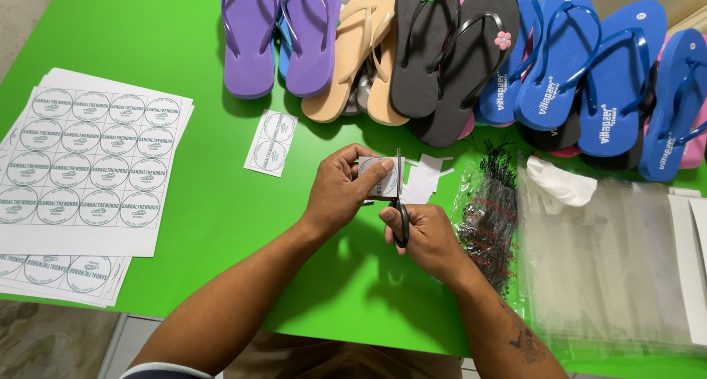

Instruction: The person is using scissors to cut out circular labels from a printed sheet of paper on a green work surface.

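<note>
My left hand [340, 189] pinches a small white paper piece with a round printed label [381, 178] above the green table [213, 202]. My right hand [426, 235] grips black-handled scissors [400, 209], whose blades point up and cut along the right edge of that label. Small white paper offcuts [425, 174] lie just behind the scissors. A strip with two round labels [271, 142] rests on the table to the left of my hands.
Sheets of round printed labels [85, 173] are stacked at the left. Several flip-flops, purple [280, 36], tan, black [449, 55] and blue [589, 77], line the far edge. Clear plastic bags [611, 254] and a packet of black fasteners [490, 217] lie at the right.
</note>
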